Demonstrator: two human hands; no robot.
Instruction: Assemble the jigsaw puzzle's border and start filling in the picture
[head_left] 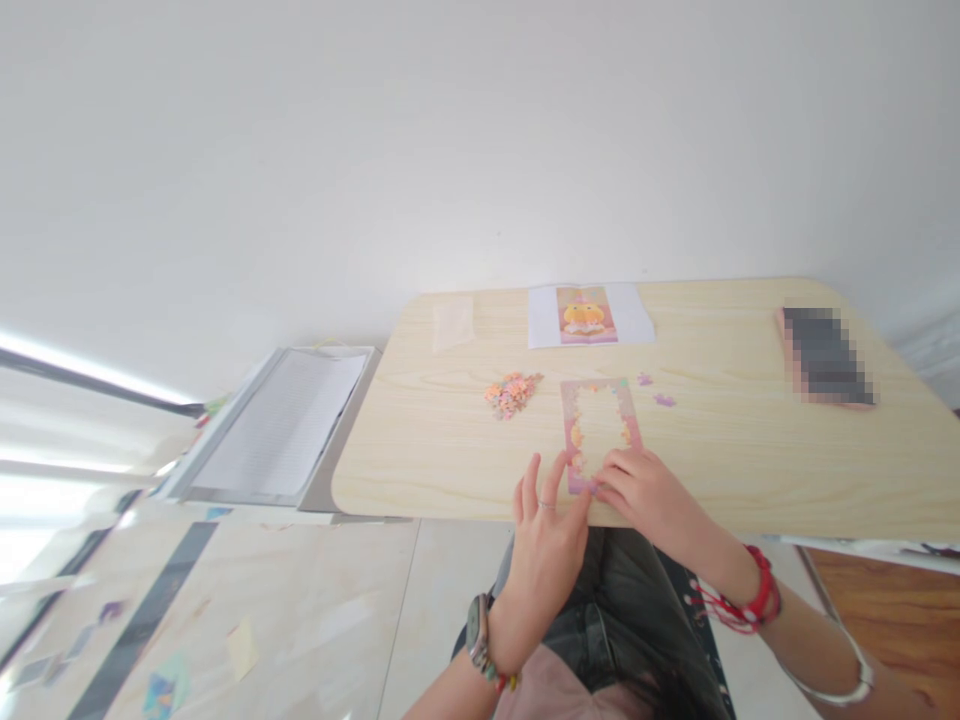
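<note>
Fingers first: on the left hand (pixel 545 528) they're spread slightly apart and stretched flat, tips resting at the near left corner of the puzzle frame (pixel 600 432), not gripping anything. Right hand (pixel 646 492) has its fingers bunched together and curled down onto the near end of that same frame; I can't tell whether a piece is pinched under them, they cover the spot.

Only the head view to go on. From where I'm watching, the frame sits near the front edge of the light wood table (pixel 750 470), with just its border filled in and the middle bare. A small heap of loose pieces (pixel 512 392) lies to the left of it, and two purple pieces (pixel 654 390) sit off its far right corner.

My take on doing this bit well: keep the left hand pinning the frame so it doesn't skid off the near edge, and press down flat with the right instead of pushing sideways, since that thin border looks like it'd pop apart easily.

Writing-wise, nothing readable. The reference picture (pixel 587 315) at the far edge shows a yellow cartoon figure, any text too small. The phone (pixel 825 357) is blurred out. A lined notebook (pixel 281 425) lies off the table's left side, illegible.
</note>
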